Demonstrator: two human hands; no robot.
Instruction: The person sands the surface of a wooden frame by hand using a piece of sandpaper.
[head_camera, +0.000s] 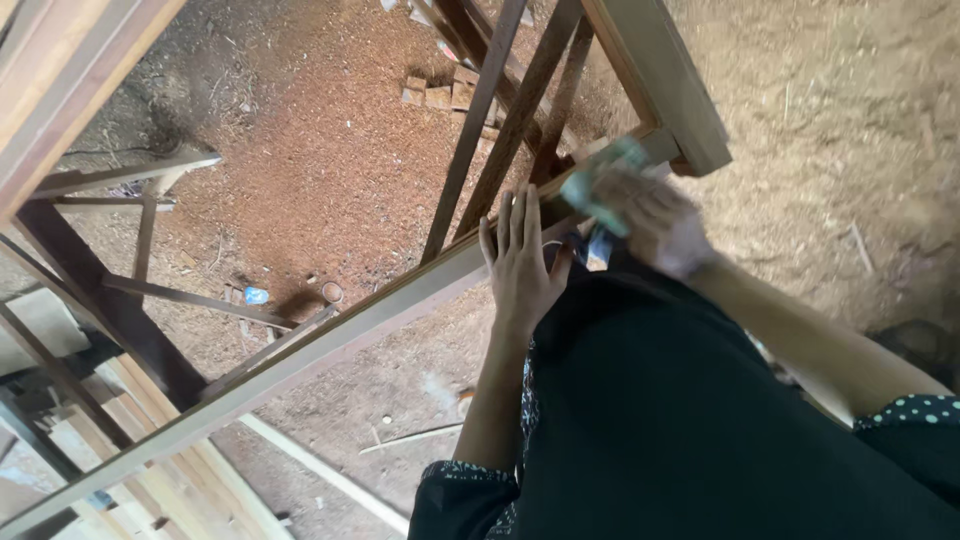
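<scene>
A folded greenish pad (603, 186), likely sandpaper or a cloth, is lying against the top rail (330, 335) of a wooden frame, near the corner where the rail is meeting a thick post (665, 80). The right hand (650, 220) is pressing on the pad; both are blurring with motion, so it is hard to tell whether the fingers are curling around the pad or lying flat on it. The pad is sitting under and just ahead of those fingers, touching the wood.

The left hand (522, 262) is resting flat on the same rail just beside the pad, fingers (512, 218) straight and slightly apart, gripping nothing. It seems to be steadying the frame while the other hand is working.

Thin slats (480, 110) are running from the rail away toward the floor. The person is wearing dark clothing (680, 420) with dotted cuffs and is leaning over the rail.

Reddish sawdust (320, 150) is covering the floor below. Small wood blocks (432, 95) are lying near the slats, and a small blue scrap (256, 295) is lying farther left. Pale planks (170, 480) are stacking at lower left.
</scene>
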